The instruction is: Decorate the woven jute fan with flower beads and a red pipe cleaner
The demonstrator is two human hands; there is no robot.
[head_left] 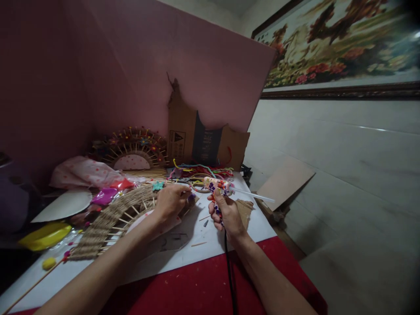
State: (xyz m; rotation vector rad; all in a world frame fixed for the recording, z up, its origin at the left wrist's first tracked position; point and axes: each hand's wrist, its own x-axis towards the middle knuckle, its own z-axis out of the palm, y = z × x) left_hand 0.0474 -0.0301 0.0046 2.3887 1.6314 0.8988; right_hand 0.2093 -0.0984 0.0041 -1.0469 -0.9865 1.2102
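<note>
My right hand is wrapped round the handle of a flower-patterned hot glue gun. A clear glue stick juts out of its back to the right, and a black cord hangs below. My left hand is closed over the right part of a fan-shaped craft of woven twine and thin sticks. Its fingertips are pinched beside a small purple piece; what they hold, if anything, I cannot make out. Left of that hand, a teal star-like flower sits on the twine band.
Another decorated fan and torn cardboard lean at the back. Coloured pipe cleaners lie before the cardboard. On the left are a yellow packet, a yellow pompom and a long stick. A red cloth covers the front edge.
</note>
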